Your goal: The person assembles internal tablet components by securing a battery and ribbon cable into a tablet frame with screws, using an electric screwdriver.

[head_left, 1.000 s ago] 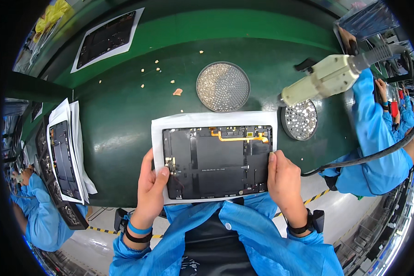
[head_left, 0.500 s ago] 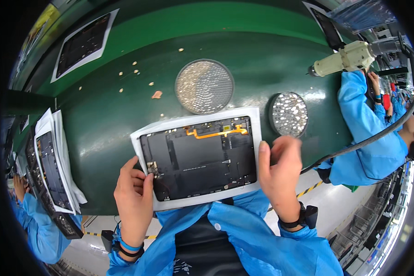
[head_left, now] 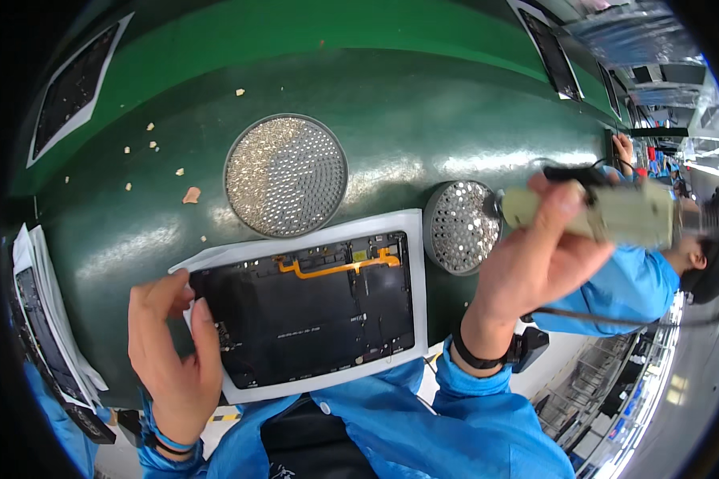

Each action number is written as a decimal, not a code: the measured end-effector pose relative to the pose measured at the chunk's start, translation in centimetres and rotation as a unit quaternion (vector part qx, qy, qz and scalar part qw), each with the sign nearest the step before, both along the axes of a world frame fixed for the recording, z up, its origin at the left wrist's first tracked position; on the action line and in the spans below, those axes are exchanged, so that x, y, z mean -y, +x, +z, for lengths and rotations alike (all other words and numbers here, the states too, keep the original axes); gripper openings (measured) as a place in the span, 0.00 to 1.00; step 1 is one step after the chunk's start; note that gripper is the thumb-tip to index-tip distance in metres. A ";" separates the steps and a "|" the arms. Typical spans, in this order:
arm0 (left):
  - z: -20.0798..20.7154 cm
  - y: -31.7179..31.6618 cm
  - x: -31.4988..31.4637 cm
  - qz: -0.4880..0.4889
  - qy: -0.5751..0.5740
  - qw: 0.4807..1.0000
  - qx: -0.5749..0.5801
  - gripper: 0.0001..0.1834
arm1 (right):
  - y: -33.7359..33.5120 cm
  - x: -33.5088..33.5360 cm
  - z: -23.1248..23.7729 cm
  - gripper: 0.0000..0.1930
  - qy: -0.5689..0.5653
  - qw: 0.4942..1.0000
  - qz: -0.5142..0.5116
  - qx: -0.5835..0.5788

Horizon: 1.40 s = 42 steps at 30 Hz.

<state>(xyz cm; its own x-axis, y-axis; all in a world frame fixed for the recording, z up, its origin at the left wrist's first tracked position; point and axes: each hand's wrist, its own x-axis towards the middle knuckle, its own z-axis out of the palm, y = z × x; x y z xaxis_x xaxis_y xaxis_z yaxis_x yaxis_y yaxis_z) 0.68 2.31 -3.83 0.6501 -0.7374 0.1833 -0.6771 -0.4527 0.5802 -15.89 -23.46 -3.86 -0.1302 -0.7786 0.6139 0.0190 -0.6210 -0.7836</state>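
Note:
A dark, opened tablet with an orange ribbon cable lies on a white sheet in front of me. At its left edge, my left hand rests with bent fingers near the far corner, thumb apart from them; nothing shows in its grasp. My right hand is wrapped round a pale electric screwdriver, blurred by motion and held nearly level. Its dark nose points left, beside the small round tray of screws; I cannot tell whether it touches. A larger round perforated tray, partly filled with small metal pieces, stands beyond the tablet.
Light scraps are scattered over the green table. More tablets on white sheets stand at the left, far left and far right. A co-worker in a blue sleeve is at the right, behind a dark cable.
My right hand has left the tablet's right edge and gripped the screwdriver, bringing it leftward toward the small tray. My left hand has shifted up the tablet's left edge. The whole view has turned.

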 end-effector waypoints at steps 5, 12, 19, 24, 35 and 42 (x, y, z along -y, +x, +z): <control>-3.3 1.6 1.5 -0.133 -0.078 0.988 -0.006 0.18 | -1.3 -0.1 -0.9 0.21 -0.048 0.974 0.216 0.053; -4.4 2.1 0.7 -0.160 -0.060 0.984 -0.040 0.18 | -1.9 1.0 -2.7 0.27 -0.083 0.957 0.277 -0.018; -3.4 1.9 0.6 -0.163 -0.057 0.983 -0.056 0.16 | -1.3 1.2 -3.2 0.26 -0.063 0.952 0.298 -0.010; -3.6 2.1 0.0 -0.160 -0.055 0.983 -0.068 0.16 | -1.6 1.2 -3.4 0.23 -0.063 0.955 0.290 -0.022; -2.8 1.9 -0.3 -0.156 -0.041 0.984 -0.072 0.17 | -1.1 1.1 -2.9 0.21 -0.055 0.946 0.314 -0.054; -4.3 2.1 1.1 -0.184 -0.033 0.982 -0.037 0.32 | -1.6 -1.8 -1.5 0.30 -0.079 0.931 0.352 0.056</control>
<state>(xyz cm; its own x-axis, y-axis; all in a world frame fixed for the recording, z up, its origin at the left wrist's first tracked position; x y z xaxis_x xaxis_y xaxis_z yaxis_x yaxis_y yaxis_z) 2.78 1.21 -8.17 0.3559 -0.9128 0.2006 -0.7432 -0.1463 0.6529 -17.54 -21.68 -5.38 0.3079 -0.5957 0.7418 0.5408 -0.5319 -0.6516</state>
